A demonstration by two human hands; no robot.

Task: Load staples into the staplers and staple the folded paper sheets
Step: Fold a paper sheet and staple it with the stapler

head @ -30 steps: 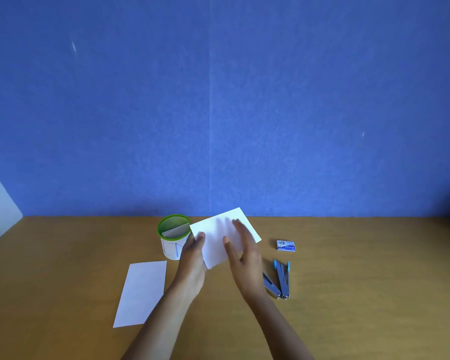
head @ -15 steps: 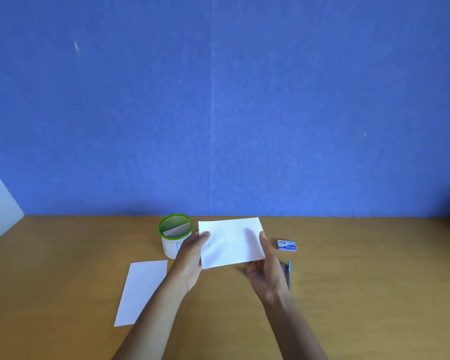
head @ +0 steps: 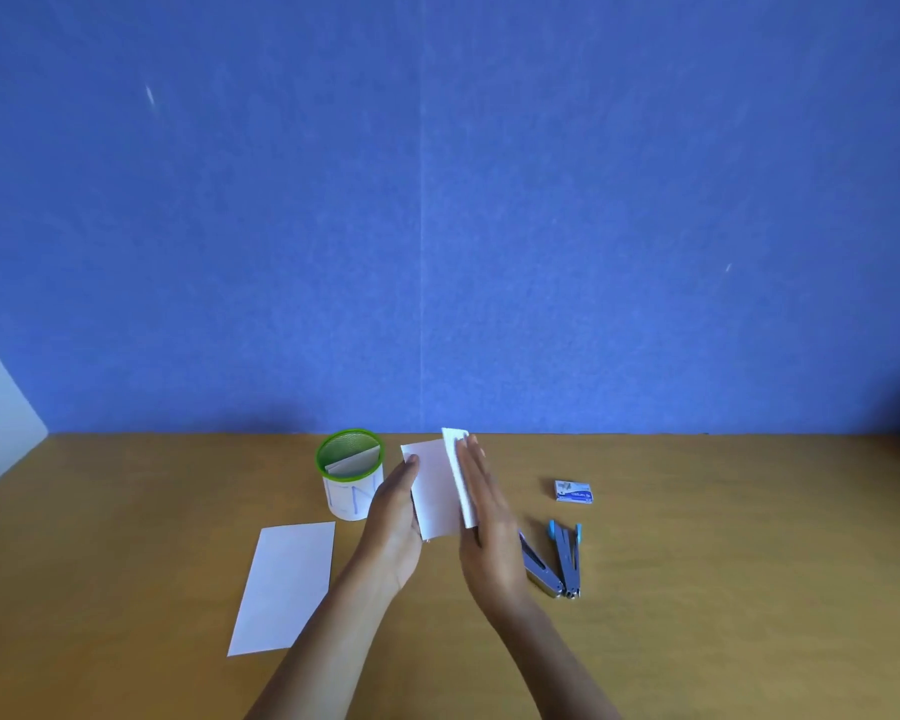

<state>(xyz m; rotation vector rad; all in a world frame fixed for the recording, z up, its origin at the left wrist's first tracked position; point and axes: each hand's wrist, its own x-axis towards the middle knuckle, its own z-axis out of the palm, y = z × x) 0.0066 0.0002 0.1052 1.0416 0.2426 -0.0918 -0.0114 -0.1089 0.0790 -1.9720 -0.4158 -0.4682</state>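
1. The left hand (head: pixel 393 517) is holding the folded paper sheet (head: pixel 434 493) up over the desk (head: pixel 697 589). Its thumb is lying on the front of the sheet. Its other fingers are hiding behind the paper.
2. The right hand (head: pixel 489 535) is pressing flat on the right flap of the sheet. Its fingers (head: pixel 471 459) are staying straight and close together, not curling round anything.
3. The folded paper sheet is standing tall between the two hands, with its right side bending over to the front. It is sitting just right of the green-rimmed cup (head: pixel 352 498) and left of the staplers.
4. The green-rimmed cup is standing on the desk, just beside the left hand. A grey folded card (head: pixel 354 462) is leaning inside it. Blue marks are showing on its white side, but I cannot read them.
5. A flat white sheet (head: pixel 287 584) is lying on the desk, left of the left arm.
6. The first stapler (head: pixel 567 561) is lying open on the desk, right of the right hand. It is grey with blue tips. The second stapler (head: pixel 540 568) is lying beside it, partly hiding behind the right hand.
7. A small staple box (head: pixel 573 492) is lying behind the staplers, a little apart. It is showing blue and white print, but the words are too small to read.
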